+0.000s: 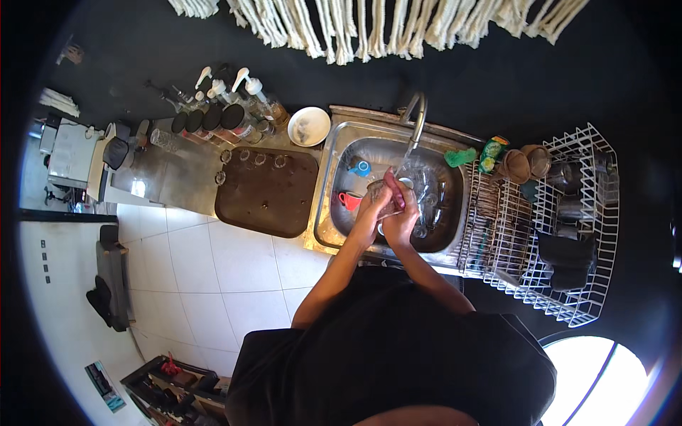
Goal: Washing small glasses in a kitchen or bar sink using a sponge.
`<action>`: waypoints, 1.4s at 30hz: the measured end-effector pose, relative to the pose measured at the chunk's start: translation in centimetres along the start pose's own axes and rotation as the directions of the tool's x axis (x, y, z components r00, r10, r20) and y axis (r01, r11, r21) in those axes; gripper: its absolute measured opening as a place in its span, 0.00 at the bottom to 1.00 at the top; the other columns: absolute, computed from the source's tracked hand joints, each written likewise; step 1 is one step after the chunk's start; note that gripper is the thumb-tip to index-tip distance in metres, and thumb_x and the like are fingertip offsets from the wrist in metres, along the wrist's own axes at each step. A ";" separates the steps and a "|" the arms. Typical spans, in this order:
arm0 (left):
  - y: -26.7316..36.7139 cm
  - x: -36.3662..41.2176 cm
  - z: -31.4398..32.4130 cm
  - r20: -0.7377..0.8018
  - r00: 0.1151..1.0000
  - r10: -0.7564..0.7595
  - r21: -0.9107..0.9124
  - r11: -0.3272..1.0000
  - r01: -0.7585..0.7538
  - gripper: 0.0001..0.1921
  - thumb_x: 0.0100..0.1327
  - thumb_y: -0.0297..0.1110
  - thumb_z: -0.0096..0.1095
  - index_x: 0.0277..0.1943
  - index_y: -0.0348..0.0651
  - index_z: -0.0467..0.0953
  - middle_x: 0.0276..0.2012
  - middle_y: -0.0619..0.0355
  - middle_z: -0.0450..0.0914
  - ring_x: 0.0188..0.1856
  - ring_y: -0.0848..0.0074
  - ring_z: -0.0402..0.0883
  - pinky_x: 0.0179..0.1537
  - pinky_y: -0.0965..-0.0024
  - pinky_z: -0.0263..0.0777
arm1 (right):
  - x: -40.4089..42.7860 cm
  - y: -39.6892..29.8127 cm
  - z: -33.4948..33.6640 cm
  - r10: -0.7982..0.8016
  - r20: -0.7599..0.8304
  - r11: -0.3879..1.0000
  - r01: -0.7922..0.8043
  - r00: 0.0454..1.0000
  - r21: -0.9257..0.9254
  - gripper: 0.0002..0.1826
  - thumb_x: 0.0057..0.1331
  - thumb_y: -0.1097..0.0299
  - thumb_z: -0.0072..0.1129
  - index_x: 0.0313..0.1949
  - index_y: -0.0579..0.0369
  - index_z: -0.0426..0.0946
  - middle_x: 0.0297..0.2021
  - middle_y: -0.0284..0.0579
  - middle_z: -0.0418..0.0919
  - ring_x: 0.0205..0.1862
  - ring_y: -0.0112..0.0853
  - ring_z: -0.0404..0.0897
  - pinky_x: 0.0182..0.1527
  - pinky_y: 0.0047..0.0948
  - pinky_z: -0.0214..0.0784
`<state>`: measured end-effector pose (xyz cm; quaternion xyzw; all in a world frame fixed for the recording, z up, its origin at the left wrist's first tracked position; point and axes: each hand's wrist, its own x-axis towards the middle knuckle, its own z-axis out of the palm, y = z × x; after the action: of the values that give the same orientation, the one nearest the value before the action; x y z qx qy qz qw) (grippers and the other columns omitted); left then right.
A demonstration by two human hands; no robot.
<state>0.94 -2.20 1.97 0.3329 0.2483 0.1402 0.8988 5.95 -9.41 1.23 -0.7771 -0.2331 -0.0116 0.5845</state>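
Note:
Over the sink basin (349, 154), my left hand (370, 213) and my right hand (404, 213) are both around a clear glass (384, 209), partly hidden by the fingers. Water runs from the curved metal faucet (420, 125) down towards the hands. To the left of them in the basin are a blue cup (363, 169) and a red cup (350, 201). Several clear glasses (429, 197) lie to the right. A white-rimmed cup (406, 182) sits just behind my right hand.
A brown tray (266, 194) with several small glasses near its back and left edges lies left of the sink. Behind it stand a white bowl (309, 127) and pump bottles (272, 109). On the right are a green sponge (460, 157) and a white wire dish rack (511, 234).

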 end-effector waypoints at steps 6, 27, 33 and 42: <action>0.1 1.1 -3.9 -0.176 0.961 0.212 0.016 0.977 -0.212 0.21 0.55 0.32 0.58 0.53 0.41 0.71 0.42 0.60 0.79 0.42 0.75 0.78 0.51 0.72 0.66 | 0.1 0.3 3.8 0.179 0.183 0.946 -0.220 0.967 0.239 0.18 0.56 0.80 0.56 0.48 0.60 0.73 0.37 0.48 0.80 0.42 0.35 0.81 0.45 0.29 0.70; 0.0 2.5 -17.2 -0.396 0.909 -0.126 -0.412 0.910 -0.053 0.30 0.61 0.64 0.43 0.26 0.42 0.75 0.19 0.60 0.76 0.20 0.78 0.74 0.18 0.78 0.61 | 11.3 6.9 22.5 0.446 0.644 0.479 -0.774 0.621 0.415 0.25 0.58 0.67 0.60 0.54 0.50 0.65 0.47 0.38 0.74 0.44 0.30 0.75 0.42 0.33 0.71; -0.5 4.0 -15.2 -0.477 0.853 -0.209 -0.445 0.895 -0.030 0.26 0.63 0.62 0.43 0.32 0.44 0.73 0.17 0.65 0.72 0.18 0.80 0.71 0.19 0.76 0.65 | 7.5 7.4 20.5 0.386 0.582 0.799 -0.575 0.716 0.177 0.15 0.63 0.70 0.55 0.50 0.55 0.72 0.40 0.42 0.77 0.38 0.30 0.78 0.41 0.30 0.71; -2.4 9.1 -8.9 -0.357 0.910 -0.210 -0.367 0.927 0.070 0.21 0.62 0.55 0.47 0.43 0.47 0.74 0.38 0.60 0.79 0.40 0.70 0.79 0.45 0.66 0.73 | 4.2 6.8 5.1 0.027 0.439 1.000 -0.020 0.898 -0.020 0.10 0.65 0.66 0.54 0.39 0.60 0.77 0.32 0.46 0.80 0.36 0.30 0.79 0.40 0.28 0.70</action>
<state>4.02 4.50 -8.68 0.1158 0.4172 0.1790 0.8835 10.94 -4.68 -5.36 -0.7667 -0.3495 0.1694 0.5113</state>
